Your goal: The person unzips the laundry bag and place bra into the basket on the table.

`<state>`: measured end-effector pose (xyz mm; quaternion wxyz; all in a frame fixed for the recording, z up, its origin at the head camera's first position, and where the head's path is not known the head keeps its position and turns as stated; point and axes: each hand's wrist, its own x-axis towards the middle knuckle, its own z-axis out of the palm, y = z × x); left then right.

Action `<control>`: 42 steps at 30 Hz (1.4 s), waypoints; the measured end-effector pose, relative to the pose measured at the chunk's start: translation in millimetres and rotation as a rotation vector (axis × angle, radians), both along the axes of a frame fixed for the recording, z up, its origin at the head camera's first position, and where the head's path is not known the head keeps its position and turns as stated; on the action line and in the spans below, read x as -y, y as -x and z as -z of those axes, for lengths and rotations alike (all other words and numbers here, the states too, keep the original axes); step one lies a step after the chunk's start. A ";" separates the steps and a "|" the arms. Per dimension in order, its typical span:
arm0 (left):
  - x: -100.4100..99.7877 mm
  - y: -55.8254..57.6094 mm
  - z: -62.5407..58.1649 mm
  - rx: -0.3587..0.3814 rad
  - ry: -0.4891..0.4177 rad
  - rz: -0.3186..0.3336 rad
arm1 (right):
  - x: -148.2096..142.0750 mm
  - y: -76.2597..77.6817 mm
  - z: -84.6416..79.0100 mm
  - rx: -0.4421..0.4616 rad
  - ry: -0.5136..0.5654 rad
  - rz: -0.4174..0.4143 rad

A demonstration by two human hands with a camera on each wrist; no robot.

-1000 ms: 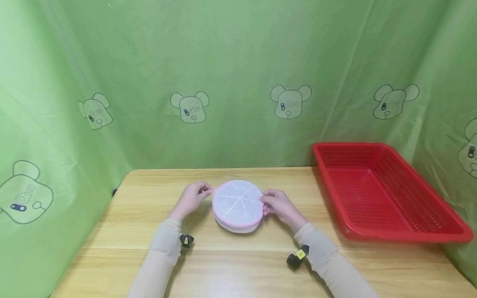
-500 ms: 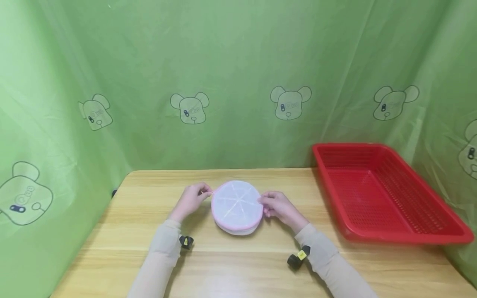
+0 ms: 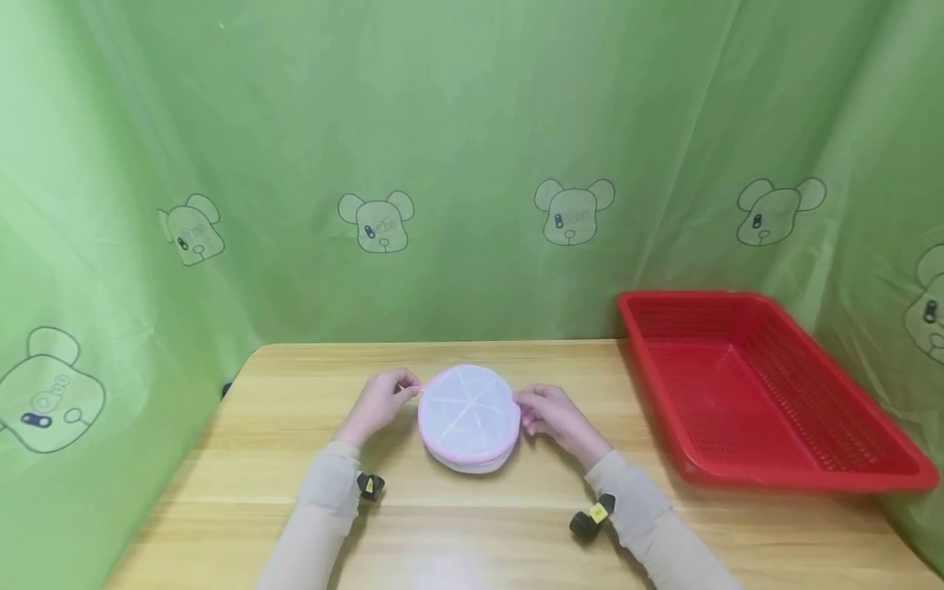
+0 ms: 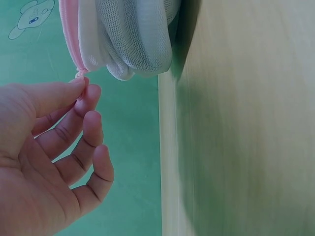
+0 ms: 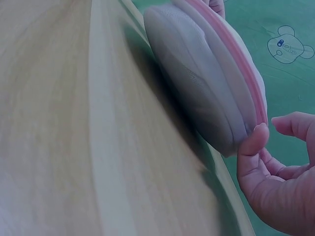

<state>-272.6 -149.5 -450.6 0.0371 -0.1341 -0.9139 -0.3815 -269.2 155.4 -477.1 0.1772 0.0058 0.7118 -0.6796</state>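
A round mesh pouch [image 3: 468, 414] was held between both hands over the wooden table [image 3: 273, 418]: left hand [image 3: 378, 403] pinching its pink tab [image 4: 80, 73], right hand [image 3: 558, 416] gripping its rim. Rightward stood a red basket [image 3: 811, 481], green curtain [image 3: 472, 123] behind.

sleeves [image 3: 315, 518]: long, pale beige | wrist cameras [image 3: 586, 527]: black, yellow labels [image 3: 598, 513]

Right hand [image 5: 281, 191] touching edge of pink-trimmed mesh pouch [image 5: 197, 73]
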 end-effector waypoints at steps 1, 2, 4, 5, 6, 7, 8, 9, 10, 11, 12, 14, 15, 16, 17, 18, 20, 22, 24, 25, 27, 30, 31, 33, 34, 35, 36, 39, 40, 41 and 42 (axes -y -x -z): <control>-0.4 0.1 0.4 0.001 0.000 -0.003 | -0.2 0.0 0.3 0.002 -0.001 0.006; -0.8 0.3 0.8 0.002 0.001 -0.006 | -0.2 0.0 0.5 0.002 0.000 0.014; -1.5 1.1 1.1 0.008 0.001 -0.011 | -0.5 0.3 0.6 -0.003 0.003 0.016; -1.8 1.7 1.2 0.012 0.003 -0.015 | -0.5 0.3 0.5 -0.007 0.003 0.013; -2.2 2.5 1.1 0.014 0.004 -0.016 | -0.4 0.3 0.3 -0.009 0.006 0.013; -2.6 3.2 1.0 0.021 0.003 -0.018 | -0.4 0.2 0.1 -0.011 0.007 0.011; -3.0 4.0 0.9 0.022 0.005 -0.018 | -0.3 0.2 -0.1 -0.013 0.008 0.011; -3.4 4.8 0.5 0.025 0.006 -0.018 | -0.4 0.3 0.1 -0.017 0.006 0.006; -4.0 5.7 0.1 0.025 0.008 -0.017 | -0.2 0.4 0.1 -0.014 0.007 0.008; -4.3 7.0 0.1 0.026 0.009 -0.015 | -0.3 0.5 0.4 -0.017 0.005 0.004; -4.7 8.0 -0.2 0.028 0.007 -0.013 | -0.2 0.7 0.6 -0.013 0.009 0.007; -5.5 9.9 -1.2 0.029 0.009 -0.014 | -0.3 1.2 0.9 -0.016 0.010 0.003; -5.9 11.0 -1.5 0.033 0.007 -0.014 | -0.4 1.3 1.0 -0.019 0.011 -0.001; -6.2 12.0 -1.7 0.035 0.008 -0.015 | -0.5 1.2 0.7 -0.024 0.012 -0.007; -6.5 12.9 -1.6 0.036 0.011 -0.016 | -0.7 1.4 0.9 -0.024 0.014 -0.008; -7.1 13.6 -1.8 0.037 0.014 -0.018 | -0.8 1.4 0.8 -0.024 0.014 -0.011; -8.0 15.7 -1.3 0.035 0.024 -0.019 | -0.7 1.0 0.6 -0.034 0.003 -0.024; -9.1 17.9 -0.6 0.037 0.032 -0.020 | -0.4 0.8 1.0 -0.037 -0.004 -0.031; -10.6 20.1 0.0 0.040 0.036 -0.021 | 0.2 0.5 1.4 -0.036 -0.013 -0.033; -11.4 21.3 0.4 0.041 0.038 -0.022 | 0.7 0.0 1.4 -0.038 -0.017 -0.035; -13.1 23.6 1.3 0.048 0.037 -0.023 | 1.2 -0.6 1.4 -0.035 -0.020 -0.035; -15.7 26.5 2.2 0.061 0.033 -0.024 | 1.9 -1.6 0.5 -0.041 -0.022 -0.046; -16.4 27.8 2.6 0.064 0.032 -0.022 | 2.1 -2.1 0.1 -0.042 -0.024 -0.050; -18.0 29.5 2.1 0.070 0.027 -0.015 | 2.1 -2.5 -0.1 -0.047 -0.028 -0.061; -18.9 30.5 1.7 0.072 0.027 -0.013 | 2.2 -2.6 -0.1 -0.051 -0.031 -0.066; -19.7 31.3 1.3 0.073 0.026 -0.011 | 2.3 -3.0 -0.3 -0.051 -0.033 -0.066; -20.7 32.2 1.0 0.074 0.023 -0.010 | 2.6 -3.1 -0.1 -0.052 -0.033 -0.066; -23.8 33.5 -0.7 0.065 0.027 -0.005 | 3.1 -3.0 -0.2 -0.063 -0.035 -0.069; -24.6 34.1 -0.7 0.062 0.029 -0.005 | 3.5 -2.8 -0.1 -0.065 -0.034 -0.067; -25.2 34.5 -0.7 0.055 0.032 -0.001 | 3.9 -2.8 0.0 -0.068 -0.034 -0.064; -25.7 34.8 -0.7 0.049 0.033 0.000 | 4.2 -2.5 0.3 -0.072 -0.036 -0.062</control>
